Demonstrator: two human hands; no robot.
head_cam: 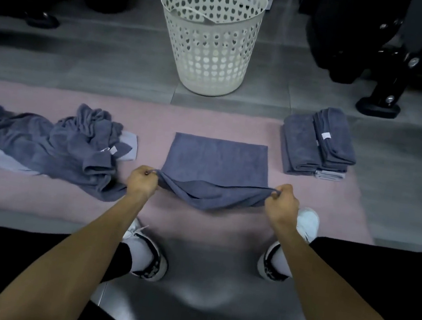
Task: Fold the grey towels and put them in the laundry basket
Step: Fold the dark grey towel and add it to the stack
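Soft grey towel [216, 160] sags between our hands, light and floppy. We pinch its near corners, left hand [142, 181] and right hand [281, 200]; corners grip best.

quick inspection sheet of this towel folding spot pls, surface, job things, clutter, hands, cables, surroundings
surface: pink mat on a grey tiled floor.
job's things: one grey towel spread mid-mat, near edge lifted; unfolded pile on the left; folded stack on the right; white laundry basket standing beyond the mat, contents not clear.
clutter: nothing seen.
grippers: left hand and right hand each pinch a near corner of the spread towel, grip at the edge.
cables: nothing seen.
surroundings: dark equipment behind the basket; person's white shoes at the mat's near edge.
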